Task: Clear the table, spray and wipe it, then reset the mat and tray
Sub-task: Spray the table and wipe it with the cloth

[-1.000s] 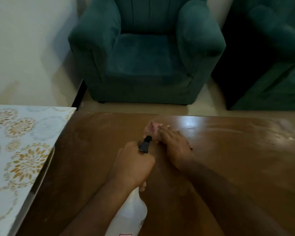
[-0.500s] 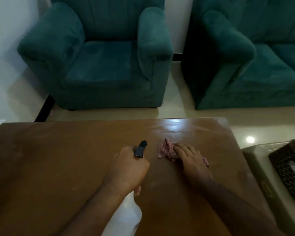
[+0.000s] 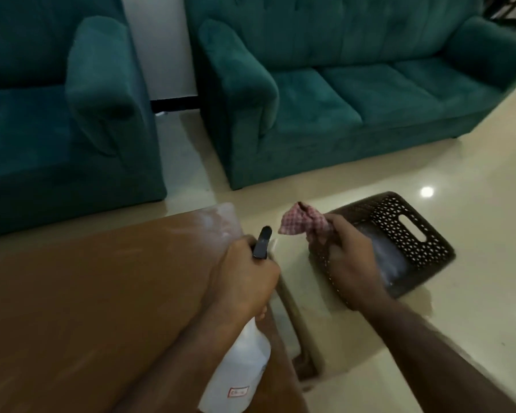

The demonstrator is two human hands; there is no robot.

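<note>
A teal sofa (image 3: pixel 355 93) and a matching armchair (image 3: pixel 42 129) stand at the back on a glossy cream floor (image 3: pixel 429 308). The brown wooden table (image 3: pixel 87 293) fills the lower left, its top bare and faintly streaked. To its right, on the floor, lies a dark perforated tray (image 3: pixel 411 234) with a handle slot; something pale lies inside, too blurred to identify. The left hand (image 3: pixel 245 281) reaches forward over the table's right edge, its grip wrapped round the neck of a white spray bottle (image 3: pixel 242 368), black nozzle pointing away. The right hand (image 3: pixel 352 263) is stretched out above the tray's near left corner, its grip bunched round a red-checked cloth (image 3: pixel 301 223), which sticks out to the left, clear of the table.
</note>
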